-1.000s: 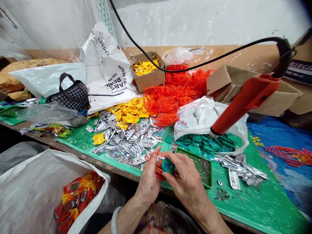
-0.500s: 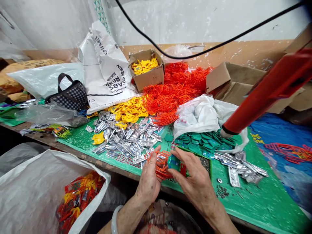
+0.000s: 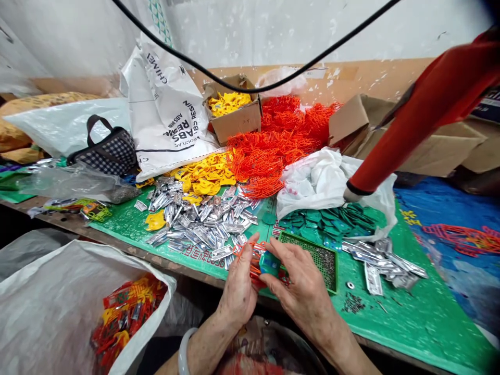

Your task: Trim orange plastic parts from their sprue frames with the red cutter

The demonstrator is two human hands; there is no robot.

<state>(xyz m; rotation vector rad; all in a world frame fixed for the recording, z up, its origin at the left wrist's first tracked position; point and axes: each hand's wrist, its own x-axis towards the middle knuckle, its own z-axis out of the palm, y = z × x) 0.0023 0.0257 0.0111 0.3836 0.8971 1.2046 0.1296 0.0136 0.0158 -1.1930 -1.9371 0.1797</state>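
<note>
My left hand (image 3: 238,289) is closed round an orange plastic frame (image 3: 255,272), just in front of the table's near edge. Pinched in the thumb and fingers of my right hand (image 3: 307,284) is a small green plastic piece (image 3: 269,263), held against the frame. My fingers hide much of both parts. Beyond my right hand lies a green tray (image 3: 335,284) of small screws. Metal plates (image 3: 203,229) lie in a pile past my left hand, and green pieces (image 3: 328,221) spill from a white bag (image 3: 318,177).
A red electric screwdriver (image 3: 414,117) hangs over the right side, below a black cable (image 3: 203,65). Yellow parts (image 3: 205,174) and orange frames (image 3: 261,156) are heaped behind. At lower left gapes a white sack (image 3: 50,297) with assembled pieces. Loose screws (image 3: 353,303) lie at right.
My right hand drew the green piece away to the right, then brought it back against the orange frame. The screwdriver and its cable swung about. My left hand stayed in place.
</note>
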